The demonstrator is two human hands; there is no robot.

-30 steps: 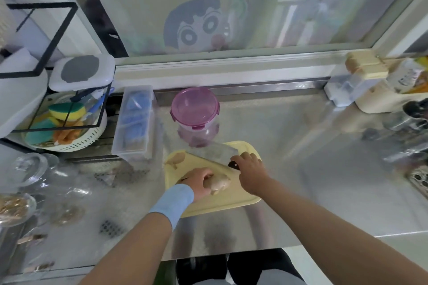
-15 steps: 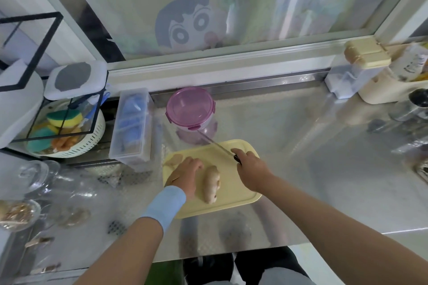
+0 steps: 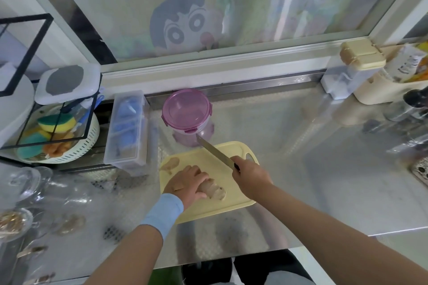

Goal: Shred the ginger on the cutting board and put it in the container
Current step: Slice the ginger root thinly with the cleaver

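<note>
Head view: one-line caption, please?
Left hand steadies ginger on the yellow cutting board; right hand holds a knife pointing toward the lidded purple container.

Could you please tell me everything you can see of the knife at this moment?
The knife has a long, narrow, grey blade that looks like metal and a dark handle, mostly hidden in the right hand, which grips it. The blade points away from the person and leftward over the far part of the yellow cutting board. Its tip shows in front of the purple-lidded container. It is clear of the ginger. Whether it touches the board cannot be told.
</note>
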